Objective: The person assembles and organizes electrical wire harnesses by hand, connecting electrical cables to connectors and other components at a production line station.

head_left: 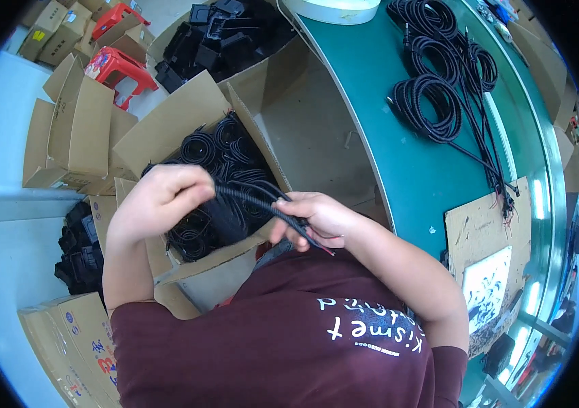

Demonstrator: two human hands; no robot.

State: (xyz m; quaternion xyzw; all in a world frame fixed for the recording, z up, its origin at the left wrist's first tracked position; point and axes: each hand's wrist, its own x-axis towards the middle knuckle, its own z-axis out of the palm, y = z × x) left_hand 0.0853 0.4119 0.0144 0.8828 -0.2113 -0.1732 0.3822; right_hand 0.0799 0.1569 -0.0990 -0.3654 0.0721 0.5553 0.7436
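Between my two hands runs a black corrugated cable (252,198), held over an open cardboard box (160,126). My left hand (167,197) pinches it at one end of the visible stretch, with the fingertips closed. My right hand (313,217) is closed round the cable near its other end, where thin red wire tips (328,251) stick out past the fingers. A thinner black loop also reaches the right hand. Below, the box holds several coiled black cables (197,148). A dark, blurred length hangs under the left hand.
To the right, a curved green workbench (412,183) carries more black cable coils (429,109) and a cardboard sheet (486,234). Red plastic stools (123,68) and cartons (75,129) stand at far left. Black plastic parts (225,41) fill a box at the back.
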